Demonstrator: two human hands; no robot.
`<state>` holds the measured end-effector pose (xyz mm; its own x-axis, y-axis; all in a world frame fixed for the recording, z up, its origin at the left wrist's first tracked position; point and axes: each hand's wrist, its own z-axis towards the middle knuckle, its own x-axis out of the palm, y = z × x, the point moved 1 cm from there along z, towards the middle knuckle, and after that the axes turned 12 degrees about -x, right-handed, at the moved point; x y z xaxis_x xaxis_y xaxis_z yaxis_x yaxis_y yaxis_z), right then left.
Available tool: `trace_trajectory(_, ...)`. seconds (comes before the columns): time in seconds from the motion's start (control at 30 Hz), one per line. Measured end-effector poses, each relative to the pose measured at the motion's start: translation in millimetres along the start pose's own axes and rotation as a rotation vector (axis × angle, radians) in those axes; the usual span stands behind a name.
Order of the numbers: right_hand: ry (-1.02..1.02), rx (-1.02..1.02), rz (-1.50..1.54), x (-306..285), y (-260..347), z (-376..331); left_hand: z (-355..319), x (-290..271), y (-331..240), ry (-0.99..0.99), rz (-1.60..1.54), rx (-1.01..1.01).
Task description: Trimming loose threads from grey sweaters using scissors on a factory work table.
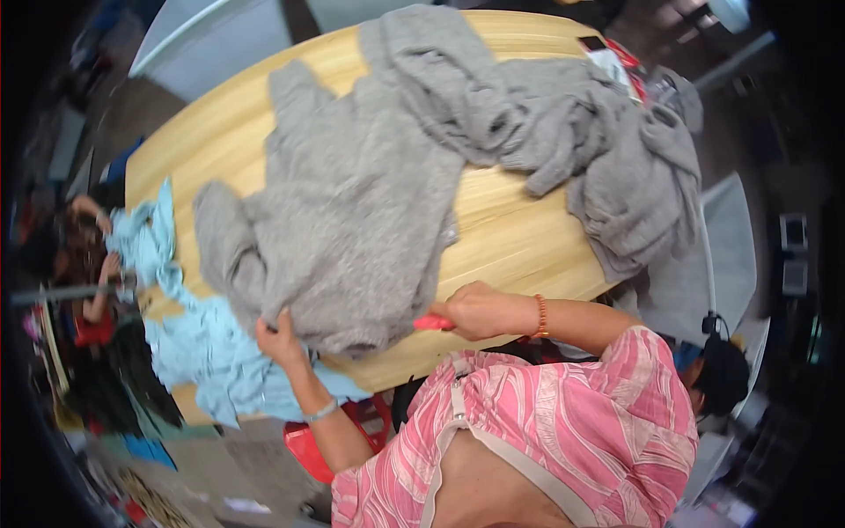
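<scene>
A grey knitted sweater (352, 211) lies spread over the wooden table in front of me, its sleeves reaching out to the left and far side. My left hand (280, 341) pinches its near edge between thumb and fingers. Close to the near right corner of that sweater, my right hand (480, 311) is closed round a small red tool (434, 323). Only the red part of the tool shows clearly, so its exact kind is hard to make out.
More grey knitwear (616, 167) is heaped on the right and far side. Light blue garments (224, 352) hang over the left edge of the table (519, 242), where another person's hands (110, 264) handle them. Below stands a red stool (308, 453).
</scene>
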<state>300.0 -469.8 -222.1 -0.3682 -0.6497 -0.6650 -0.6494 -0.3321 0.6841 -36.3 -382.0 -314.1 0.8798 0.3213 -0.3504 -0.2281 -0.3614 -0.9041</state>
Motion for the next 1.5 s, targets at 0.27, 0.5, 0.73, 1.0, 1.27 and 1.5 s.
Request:
trace_trajectory(0.27, -0.205, -0.100, -0.020, -47.4, -0.5, 14.2, -120.9, 72.3, -205.5, 0.338, -0.249, 0.593)
trace_trajectory(0.5, -1.112, -0.157, -0.381, -170.9, -57.7, -109.8, -200.1, 170.0, -273.0, 0.928, -0.118, 1.272)
trace_trajectory(0.73, -0.863, 0.438, -1.495, -267.5, -89.8, -315.5, -269.1, 318.8, -355.0, 0.916, -0.511, 1.400)
trace_trajectory(1.0, -0.942, 0.892, -0.742, -185.3, -200.3, -409.0, -353.6, 479.7, -296.3, 1.261, -0.403, 1.002)
trace_trajectory(1.27, -1.237, 1.054, -0.183, -34.2, -181.3, -360.8, -237.5, 514.2, -190.2, 0.838, 0.341, 1.088)
trace_trajectory(1.5, -1.337, 0.770, 0.001, 1.2, -146.9, -311.5, -33.1, 496.6, -113.6, 0.379, 0.957, 0.923)
